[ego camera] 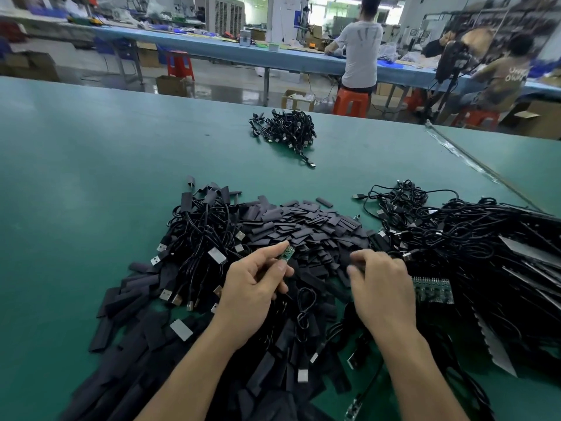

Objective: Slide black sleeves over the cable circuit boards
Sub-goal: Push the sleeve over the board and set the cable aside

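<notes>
Circuit board (pixel 287 256), small and green, sits pinched in the left hand (pixel 253 296); the right hand (pixel 382 288) curls over black sleeves (pixel 303 223), its grip unclear.

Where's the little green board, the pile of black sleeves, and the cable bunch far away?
green circuit board (pixel 287 256): head view, middle of its bare green face.
pile of black sleeves (pixel 306 221): head view, flat sleeves at the pile's middle.
far cable bundle (pixel 285 129): head view, centre of the tangle.

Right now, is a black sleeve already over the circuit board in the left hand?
No, the circuit board pinched by the left hand is bare green and uncovered.
</notes>
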Action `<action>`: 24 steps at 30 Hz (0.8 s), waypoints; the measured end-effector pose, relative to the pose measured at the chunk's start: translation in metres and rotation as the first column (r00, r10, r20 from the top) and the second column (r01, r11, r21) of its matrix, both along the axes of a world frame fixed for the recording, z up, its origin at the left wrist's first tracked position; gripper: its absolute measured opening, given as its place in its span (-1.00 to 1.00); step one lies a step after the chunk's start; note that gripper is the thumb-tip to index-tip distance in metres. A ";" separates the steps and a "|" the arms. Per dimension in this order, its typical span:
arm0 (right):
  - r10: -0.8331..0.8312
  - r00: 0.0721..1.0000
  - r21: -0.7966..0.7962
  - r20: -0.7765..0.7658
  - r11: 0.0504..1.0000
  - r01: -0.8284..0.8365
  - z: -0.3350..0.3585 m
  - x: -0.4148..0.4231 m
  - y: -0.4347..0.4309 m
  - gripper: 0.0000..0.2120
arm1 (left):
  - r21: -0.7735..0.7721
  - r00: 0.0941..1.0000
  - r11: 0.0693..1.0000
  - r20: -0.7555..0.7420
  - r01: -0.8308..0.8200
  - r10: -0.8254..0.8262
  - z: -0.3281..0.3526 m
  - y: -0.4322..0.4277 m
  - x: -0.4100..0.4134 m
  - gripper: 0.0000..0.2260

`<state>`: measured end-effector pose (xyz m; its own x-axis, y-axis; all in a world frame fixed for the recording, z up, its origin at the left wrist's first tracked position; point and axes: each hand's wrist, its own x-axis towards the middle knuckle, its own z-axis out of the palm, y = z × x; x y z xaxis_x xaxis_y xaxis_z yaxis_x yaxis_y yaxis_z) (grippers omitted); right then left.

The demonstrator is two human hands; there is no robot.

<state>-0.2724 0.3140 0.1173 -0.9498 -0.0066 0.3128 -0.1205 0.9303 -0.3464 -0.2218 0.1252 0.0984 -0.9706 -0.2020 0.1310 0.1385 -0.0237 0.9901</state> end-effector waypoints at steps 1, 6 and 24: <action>-0.045 0.997 0.082 0.061 0.996 0.040 -0.001 0.000 0.001 -0.65 | 0.000 1.000 1.000 -0.001 0.000 0.000 0.000 0.000 0.000 -0.67; -0.111 0.987 0.112 0.116 0.989 0.098 -0.005 0.002 0.003 -0.68 | 0.000 1.000 1.000 -0.005 0.000 0.000 -0.001 -0.001 -0.001 -0.67; -0.055 0.995 0.053 0.089 0.997 0.050 -0.009 -0.003 0.000 -0.68 | -0.010 1.000 1.000 -0.015 0.010 -0.010 -0.003 -0.001 0.000 -0.67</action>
